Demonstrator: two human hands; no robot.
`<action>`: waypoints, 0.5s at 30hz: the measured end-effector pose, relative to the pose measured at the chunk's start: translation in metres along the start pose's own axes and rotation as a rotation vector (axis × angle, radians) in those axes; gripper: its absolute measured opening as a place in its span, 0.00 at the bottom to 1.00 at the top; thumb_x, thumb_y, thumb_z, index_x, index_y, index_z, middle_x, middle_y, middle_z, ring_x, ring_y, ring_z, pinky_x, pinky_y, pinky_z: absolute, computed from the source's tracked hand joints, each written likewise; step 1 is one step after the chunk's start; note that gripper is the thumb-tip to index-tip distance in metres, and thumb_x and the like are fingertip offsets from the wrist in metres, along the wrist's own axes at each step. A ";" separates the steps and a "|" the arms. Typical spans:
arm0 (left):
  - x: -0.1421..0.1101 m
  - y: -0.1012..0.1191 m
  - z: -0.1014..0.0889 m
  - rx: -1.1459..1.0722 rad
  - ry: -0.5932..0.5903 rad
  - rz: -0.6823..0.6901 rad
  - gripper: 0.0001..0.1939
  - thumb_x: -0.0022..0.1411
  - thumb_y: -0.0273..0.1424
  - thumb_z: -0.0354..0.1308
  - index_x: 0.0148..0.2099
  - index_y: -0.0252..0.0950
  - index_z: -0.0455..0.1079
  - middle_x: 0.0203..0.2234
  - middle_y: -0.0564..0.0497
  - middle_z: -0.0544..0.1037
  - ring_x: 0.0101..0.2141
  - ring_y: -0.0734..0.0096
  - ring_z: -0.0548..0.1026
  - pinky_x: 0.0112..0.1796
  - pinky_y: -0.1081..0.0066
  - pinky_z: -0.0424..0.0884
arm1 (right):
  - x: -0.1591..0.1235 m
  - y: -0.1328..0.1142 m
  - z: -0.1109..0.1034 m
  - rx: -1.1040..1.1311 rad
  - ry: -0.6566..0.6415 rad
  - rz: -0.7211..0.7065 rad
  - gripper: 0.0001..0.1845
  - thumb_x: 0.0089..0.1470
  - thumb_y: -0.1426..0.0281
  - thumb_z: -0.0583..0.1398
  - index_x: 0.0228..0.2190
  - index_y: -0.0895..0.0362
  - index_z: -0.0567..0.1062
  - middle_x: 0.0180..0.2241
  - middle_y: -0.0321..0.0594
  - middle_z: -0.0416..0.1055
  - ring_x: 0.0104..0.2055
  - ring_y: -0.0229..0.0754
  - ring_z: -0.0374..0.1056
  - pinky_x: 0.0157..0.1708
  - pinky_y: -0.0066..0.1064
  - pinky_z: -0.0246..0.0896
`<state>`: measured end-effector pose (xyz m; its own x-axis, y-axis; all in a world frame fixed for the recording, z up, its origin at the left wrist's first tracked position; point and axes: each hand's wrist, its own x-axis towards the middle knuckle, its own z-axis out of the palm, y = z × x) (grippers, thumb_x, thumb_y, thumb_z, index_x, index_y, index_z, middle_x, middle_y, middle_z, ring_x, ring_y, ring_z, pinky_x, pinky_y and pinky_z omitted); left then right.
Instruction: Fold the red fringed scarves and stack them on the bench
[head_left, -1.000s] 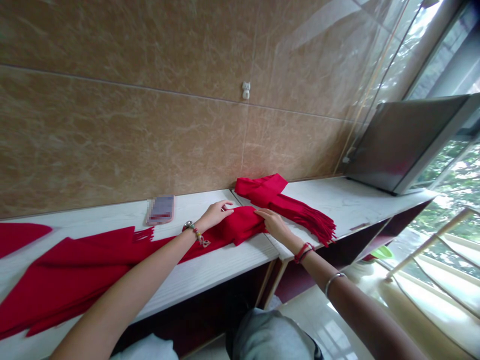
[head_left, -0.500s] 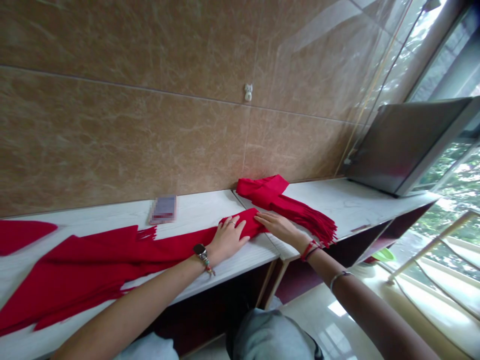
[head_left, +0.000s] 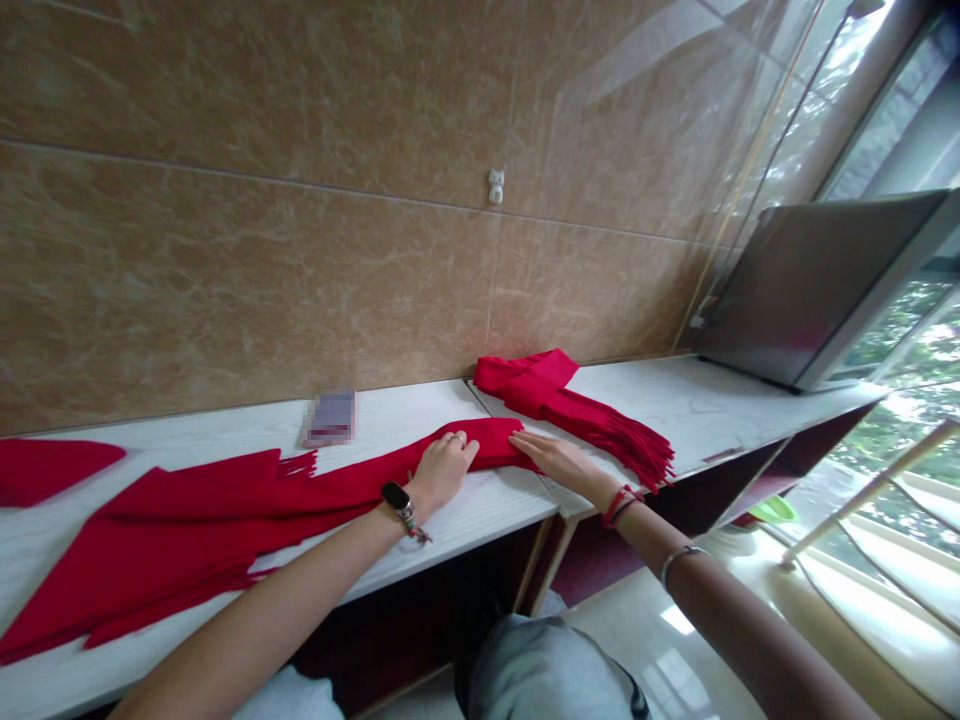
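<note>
A long red scarf (head_left: 337, 495) with fringed ends lies along the white counter, wide at the left and folded into a narrow strip at the right. My left hand (head_left: 444, 468) is on the narrow strip, its fingers curled closed on the cloth; the fingertips are partly hidden. At the strip's right end, my right hand (head_left: 559, 460) lies flat with straight fingers, the tips touching the cloth. Just behind my right hand is a second red scarf (head_left: 566, 395), folded over itself, its fringe pointing toward the front right.
The white counter (head_left: 480, 497) runs along a brown tiled wall (head_left: 300, 270). A blurred flat packet or phone (head_left: 330, 418) lies near the wall. More red cloth (head_left: 56, 472) is at far left. A grey metal cabinet (head_left: 817, 285) stands at right, near a railing (head_left: 870, 490). Open shelves are below.
My left hand's spread fingers have curled in, and the hand has shifted slightly left on the scarf. My right hand has stayed nearly in place. The strip's right end looks smoother and more rounded.
</note>
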<state>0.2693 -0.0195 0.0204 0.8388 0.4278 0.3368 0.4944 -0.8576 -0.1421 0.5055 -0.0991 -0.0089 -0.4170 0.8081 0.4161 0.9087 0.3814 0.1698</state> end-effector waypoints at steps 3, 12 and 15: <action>0.002 -0.005 0.000 -0.058 0.002 -0.019 0.14 0.58 0.18 0.44 0.43 0.35 0.65 0.38 0.44 0.69 0.40 0.62 0.68 0.41 0.64 0.67 | -0.002 0.001 0.002 0.019 0.002 0.004 0.27 0.53 0.81 0.52 0.55 0.58 0.60 0.54 0.48 0.62 0.54 0.43 0.60 0.53 0.37 0.59; 0.002 -0.028 -0.002 -0.200 -0.046 -0.024 0.27 0.59 0.37 0.52 0.59 0.33 0.55 0.55 0.39 0.60 0.53 0.57 0.61 0.51 0.62 0.58 | 0.014 0.002 -0.021 -0.015 0.082 -0.018 0.26 0.53 0.82 0.50 0.53 0.58 0.62 0.55 0.48 0.60 0.58 0.45 0.54 0.54 0.38 0.56; 0.001 -0.030 0.005 -0.234 -0.079 -0.012 0.29 0.61 0.35 0.50 0.62 0.34 0.49 0.58 0.38 0.55 0.56 0.57 0.57 0.52 0.61 0.57 | 0.022 0.006 -0.025 -0.044 0.117 -0.048 0.23 0.56 0.81 0.49 0.53 0.61 0.63 0.55 0.50 0.59 0.60 0.46 0.50 0.55 0.39 0.55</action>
<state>0.2562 0.0084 0.0207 0.8527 0.4517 0.2624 0.4462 -0.8910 0.0838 0.5021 -0.0903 0.0236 -0.4572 0.7306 0.5071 0.8887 0.3964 0.2303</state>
